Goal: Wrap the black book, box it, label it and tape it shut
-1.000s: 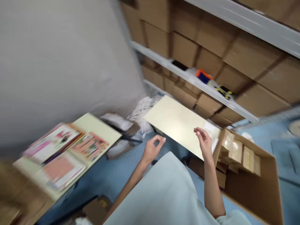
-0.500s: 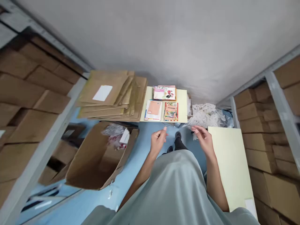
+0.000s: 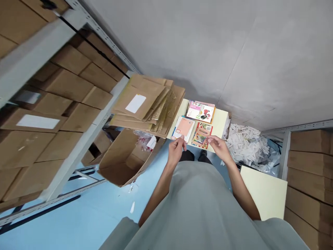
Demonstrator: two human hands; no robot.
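My left hand (image 3: 176,150) is at the front edge of the pale yellow table (image 3: 220,122), fingers loosely curled and thumb apart, with nothing visible in it. Just beyond it lie flat booklets with a peach-coloured cover (image 3: 183,125). My right hand (image 3: 219,148) is open, its fingertips over the lower right edge of a colourful red-bordered booklet (image 3: 202,133); whether they touch it I cannot tell. Behind these lies a stack of booklets (image 3: 201,111) with a white, pink and red-flowered top cover.
A pile of flat brown cardboard mailers (image 3: 145,99) covers the table's left part. Below it stands an open carton (image 3: 117,156) with plastic wrap inside. Shredded paper (image 3: 244,144) lies to the right, behind another pale tabletop (image 3: 262,191). Shelves with boxes (image 3: 70,90) flank both sides.
I have come closer to the table and my view has turned, so the table sits further right in it. Both hands have moved from short of the table's edge up to the front booklets.
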